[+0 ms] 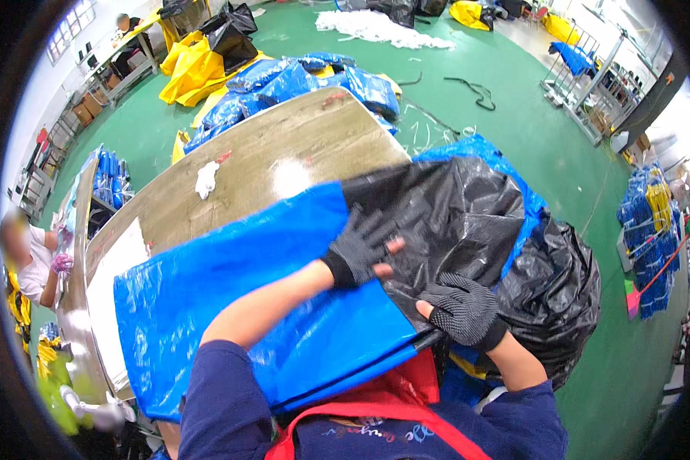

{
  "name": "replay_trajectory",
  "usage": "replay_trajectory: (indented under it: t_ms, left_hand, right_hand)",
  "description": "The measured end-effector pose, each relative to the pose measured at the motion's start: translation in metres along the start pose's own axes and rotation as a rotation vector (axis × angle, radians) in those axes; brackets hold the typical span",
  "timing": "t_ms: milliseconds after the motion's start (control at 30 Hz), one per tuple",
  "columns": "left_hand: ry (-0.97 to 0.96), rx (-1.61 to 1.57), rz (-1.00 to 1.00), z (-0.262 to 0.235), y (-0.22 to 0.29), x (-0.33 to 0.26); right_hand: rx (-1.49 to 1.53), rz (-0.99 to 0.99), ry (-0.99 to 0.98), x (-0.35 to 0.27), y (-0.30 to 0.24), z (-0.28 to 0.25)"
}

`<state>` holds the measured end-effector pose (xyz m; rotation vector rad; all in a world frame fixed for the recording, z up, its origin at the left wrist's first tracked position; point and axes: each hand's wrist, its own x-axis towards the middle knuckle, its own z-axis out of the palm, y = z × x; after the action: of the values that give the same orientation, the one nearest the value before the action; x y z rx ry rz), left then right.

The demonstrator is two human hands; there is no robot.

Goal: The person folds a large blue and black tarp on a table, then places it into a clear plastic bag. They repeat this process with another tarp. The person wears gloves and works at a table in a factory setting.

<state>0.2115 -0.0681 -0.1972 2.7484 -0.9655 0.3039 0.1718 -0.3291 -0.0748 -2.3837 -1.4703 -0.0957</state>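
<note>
A flat blue plastic bag (238, 291) lies across the wooden table (284, 146) in front of me. Its right end meets a large black plastic bag (452, 207) that bulges over the table's right edge. My left hand (356, 249), in a dark fingerless glove, rests with fingers spread where blue and black meet. My right hand (464, 310), gloved the same way, presses down on the black plastic at the blue bag's near corner, fingers curled over the plastic.
A white rag (205, 180) lies on the far part of the table. Blue and yellow bags (284, 80) are heaped on the green floor beyond. Another person (31, 261) works at the left. Racks of blue goods (652, 230) stand at the right.
</note>
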Motion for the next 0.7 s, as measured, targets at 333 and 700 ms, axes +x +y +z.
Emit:
replay_trajectory:
  t_ms: [333,700]
  left_hand:
    - [0.025,-0.334,0.054,-0.008,0.021,-0.097]
    - [-0.540,-0.605,-1.180,-0.248,0.062,-0.636]
  right_hand:
    - [-0.080,0.203,-0.660,0.209,0.116,0.061]
    - [0.151,0.166,-0.588,0.188,0.169,0.094]
